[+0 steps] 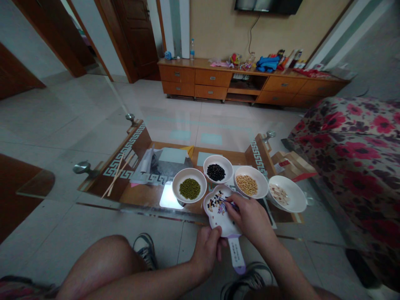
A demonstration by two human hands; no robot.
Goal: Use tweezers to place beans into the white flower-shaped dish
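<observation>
A white scalloped plate [221, 222] with a purple-edged handle holds mixed black and pale beans over a printed picture. My left hand [207, 246] grips its near left rim, thumb on top. Above the plate, my right hand [250, 214] is closed in a pinch on a thin dark purple tool [229, 203], its tip among the beans; its exact kind is too small to make out. Around the far side stand white bowls: green beans [190, 189] at left, black beans [216, 172] behind, yellow soybeans [246, 184] and pale flat pieces [279, 194] at right.
The bowls stand on a glass-topped table [200, 208]. Chopsticks [116, 177] lie at its left, and papers [168, 160] show under the glass. A paper bag [292, 166] is beyond the right side, near a flowered cover [353, 125]. A cluttered wooden cabinet [212, 79] lines the wall.
</observation>
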